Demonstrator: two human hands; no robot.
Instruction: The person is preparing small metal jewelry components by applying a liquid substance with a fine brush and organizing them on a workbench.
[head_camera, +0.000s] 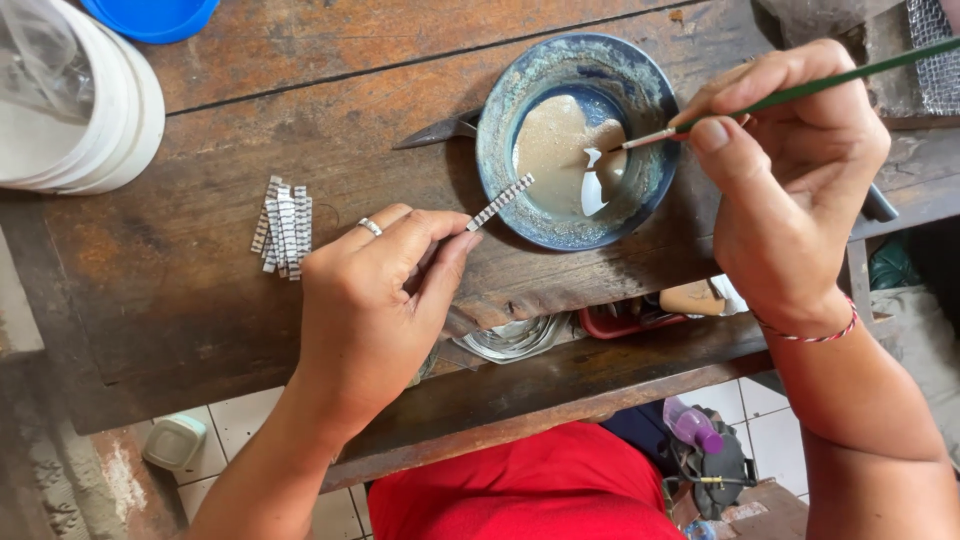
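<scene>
My left hand (375, 300) pinches a small silver patterned strip (501, 201) between thumb and fingers, its free end pointing toward a blue-green bowl (497, 160). The bowl holds a tan, milky liquid (555, 150). My right hand (790, 180) grips a thin green-handled brush (800, 93), whose tip (615, 149) dips into the liquid. A ring sits on one left finger.
A pile of similar silver strips (283, 226) lies on the worn wooden bench (200, 300), left of my left hand. White stacked containers (90, 110) and a blue lid (150, 15) stand at the top left. A dark metal blade (435, 131) pokes out behind the bowl. Wire mesh (935, 70) is at the top right.
</scene>
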